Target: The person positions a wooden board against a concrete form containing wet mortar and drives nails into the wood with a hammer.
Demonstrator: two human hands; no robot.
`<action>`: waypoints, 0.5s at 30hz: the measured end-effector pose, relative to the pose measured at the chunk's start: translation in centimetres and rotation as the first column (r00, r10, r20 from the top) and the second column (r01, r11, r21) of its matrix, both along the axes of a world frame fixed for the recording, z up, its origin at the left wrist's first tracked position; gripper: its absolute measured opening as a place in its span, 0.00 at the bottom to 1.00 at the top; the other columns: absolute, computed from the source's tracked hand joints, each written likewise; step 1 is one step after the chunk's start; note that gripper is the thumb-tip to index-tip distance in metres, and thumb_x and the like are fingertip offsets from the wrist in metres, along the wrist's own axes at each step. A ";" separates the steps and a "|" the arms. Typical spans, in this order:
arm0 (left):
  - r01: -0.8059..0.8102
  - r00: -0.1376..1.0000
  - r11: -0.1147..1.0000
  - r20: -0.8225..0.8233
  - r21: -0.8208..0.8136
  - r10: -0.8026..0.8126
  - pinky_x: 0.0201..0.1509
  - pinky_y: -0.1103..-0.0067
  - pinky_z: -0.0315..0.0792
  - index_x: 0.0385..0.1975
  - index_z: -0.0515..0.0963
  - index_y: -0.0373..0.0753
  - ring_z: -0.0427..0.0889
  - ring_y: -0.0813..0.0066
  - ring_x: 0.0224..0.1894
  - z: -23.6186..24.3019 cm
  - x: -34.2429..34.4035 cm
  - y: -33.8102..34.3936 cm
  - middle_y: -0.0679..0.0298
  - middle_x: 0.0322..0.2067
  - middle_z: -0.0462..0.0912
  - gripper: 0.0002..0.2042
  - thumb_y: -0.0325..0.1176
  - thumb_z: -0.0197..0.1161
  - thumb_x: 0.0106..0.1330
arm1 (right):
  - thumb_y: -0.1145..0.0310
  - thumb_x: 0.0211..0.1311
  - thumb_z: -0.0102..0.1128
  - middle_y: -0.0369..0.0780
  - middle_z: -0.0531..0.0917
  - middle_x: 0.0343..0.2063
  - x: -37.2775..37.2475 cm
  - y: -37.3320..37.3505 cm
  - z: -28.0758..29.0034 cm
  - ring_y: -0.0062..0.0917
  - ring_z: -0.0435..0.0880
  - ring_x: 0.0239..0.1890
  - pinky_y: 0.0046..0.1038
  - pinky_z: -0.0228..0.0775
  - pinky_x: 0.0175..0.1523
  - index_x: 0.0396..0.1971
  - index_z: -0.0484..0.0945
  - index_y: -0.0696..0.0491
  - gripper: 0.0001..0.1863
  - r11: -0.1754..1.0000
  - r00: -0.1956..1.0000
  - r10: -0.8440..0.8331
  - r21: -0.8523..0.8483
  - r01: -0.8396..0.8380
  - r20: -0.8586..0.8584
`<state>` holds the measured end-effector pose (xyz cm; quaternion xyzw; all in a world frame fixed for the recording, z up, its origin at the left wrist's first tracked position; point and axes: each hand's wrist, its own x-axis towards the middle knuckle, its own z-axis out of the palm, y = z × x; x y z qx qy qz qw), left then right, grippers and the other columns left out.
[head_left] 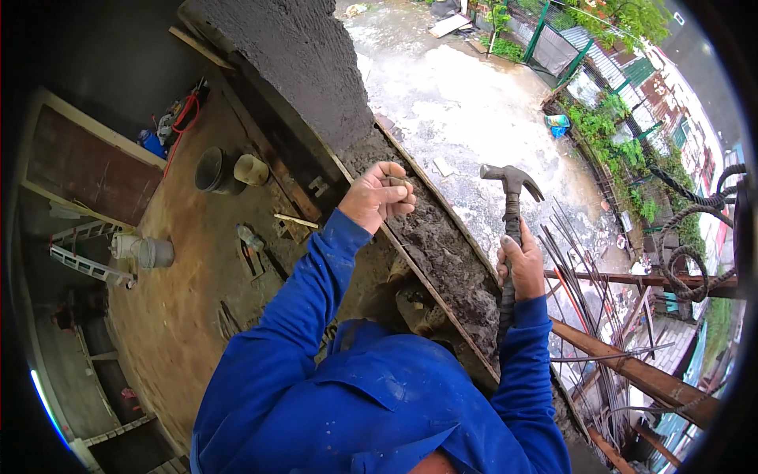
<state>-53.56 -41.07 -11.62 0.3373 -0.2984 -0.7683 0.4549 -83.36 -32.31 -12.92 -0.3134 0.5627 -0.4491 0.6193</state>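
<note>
Above a narrow ledge of rough wet concrete (448,272) edged by boards, my left hand (377,197) is closed, its fingertips pinched near a small dark piece that I cannot make out. My right hand (519,262) grips a claw hammer (512,183) by its dark wrapped handle, with the head raised at the right of the ledge. A grey plastered wall or column (304,67) rises at the far end of the ledge. Both my forearms are in blue sleeves.
Below left lie a floor with buckets (212,170), a ladder (83,261) and a red hose (183,122). Beyond the ledge is a drop to wet ground with a fence (557,55). At right are loose rebar (572,292), a wooden beam (632,371) and knotted rope (687,261).
</note>
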 end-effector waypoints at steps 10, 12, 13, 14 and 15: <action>0.107 0.883 0.952 0.468 -0.285 0.040 0.42 0.78 0.79 0.43 0.72 0.30 0.81 0.72 0.35 4.2 0.2 -13.0 0.59 0.33 0.78 0.11 0.20 0.53 0.61 | 0.70 0.62 0.53 0.31 0.70 0.17 0.5 -5.0 0.3 0.12 0.66 0.12 0.17 0.61 0.13 0.66 0.55 0.53 0.32 1.000 0.996 0.007 -0.017 -0.008 -0.090; 0.189 0.724 0.921 0.682 -0.342 0.104 0.41 0.80 0.79 0.45 0.72 0.26 0.81 0.71 0.35 3.2 -0.8 -16.7 0.60 0.33 0.77 0.13 0.20 0.55 0.60 | 0.72 0.61 0.51 0.31 0.69 0.15 0.9 -6.5 0.2 0.11 0.64 0.11 0.17 0.60 0.14 0.66 0.54 0.56 0.33 1.000 0.996 -0.020 -0.007 0.019 -0.086; 0.229 0.545 0.891 0.810 -0.393 0.217 0.39 0.77 0.78 0.40 0.78 0.31 0.83 0.70 0.35 1.9 -1.0 -18.5 0.57 0.31 0.82 0.11 0.25 0.57 0.58 | 0.72 0.61 0.51 0.31 0.69 0.16 0.9 -7.3 -0.4 0.11 0.64 0.12 0.16 0.59 0.15 0.66 0.54 0.56 0.33 0.999 0.996 -0.018 -0.040 0.014 -0.093; 0.242 0.545 0.890 0.813 -0.386 0.204 0.39 0.77 0.78 0.40 0.78 0.31 0.83 0.70 0.35 1.2 -1.6 -19.6 0.57 0.31 0.82 0.11 0.25 0.57 0.58 | 0.72 0.61 0.52 0.31 0.69 0.16 0.8 -8.0 -1.0 0.11 0.64 0.12 0.16 0.59 0.16 0.66 0.54 0.56 0.33 0.998 0.994 -0.023 -0.068 0.016 -0.104; 0.419 0.316 0.840 0.923 -0.345 0.222 0.40 0.75 0.77 0.38 0.79 0.33 0.83 0.67 0.33 0.4 -2.0 -20.7 0.55 0.30 0.83 0.10 0.28 0.59 0.58 | 0.72 0.60 0.52 0.31 0.70 0.17 0.8 -8.7 -1.4 0.11 0.64 0.13 0.15 0.59 0.17 0.67 0.53 0.56 0.34 0.999 0.997 -0.029 -0.047 0.026 -0.071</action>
